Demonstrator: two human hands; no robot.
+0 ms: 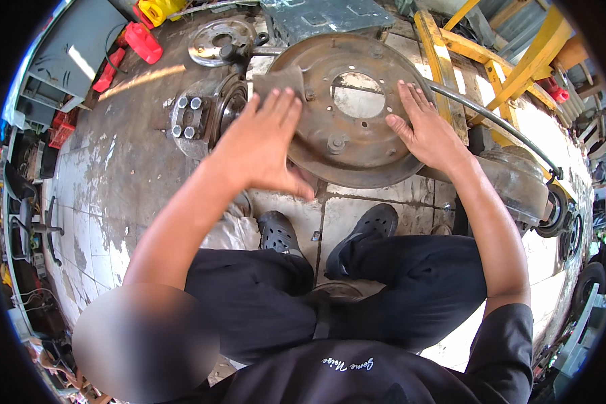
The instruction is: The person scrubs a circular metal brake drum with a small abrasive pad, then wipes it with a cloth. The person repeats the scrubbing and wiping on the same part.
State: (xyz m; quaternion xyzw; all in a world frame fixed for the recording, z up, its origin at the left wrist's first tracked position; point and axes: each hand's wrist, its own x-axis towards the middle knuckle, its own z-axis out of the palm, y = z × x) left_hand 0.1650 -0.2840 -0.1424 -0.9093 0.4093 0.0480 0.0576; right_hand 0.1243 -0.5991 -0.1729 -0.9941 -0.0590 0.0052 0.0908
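A large round rusty metal plate point(347, 128) with a big central hole and several bolt holes, like a brake backing plate, lies in front of me above the floor. My left hand point(266, 138) is over its left rim, fingers stretched and thumb apart. Under those fingertips is a brown-grey square sheet point(276, 81) that looks like sandpaper, its far part sticking out past them. On the right side of the plate my right hand point(427, 128) rests flat, fingers extended and empty, its palm near the rim.
Left of the plate stands a hub part point(194, 114) with large bolts. A smaller metal disc point(221, 42) lies behind it. A metal rod point(498, 121) extends rightward past a yellow frame point(444, 64). At right sits a heavy rounded metal housing point(508, 178). Red jugs point(143, 42) stand far left.
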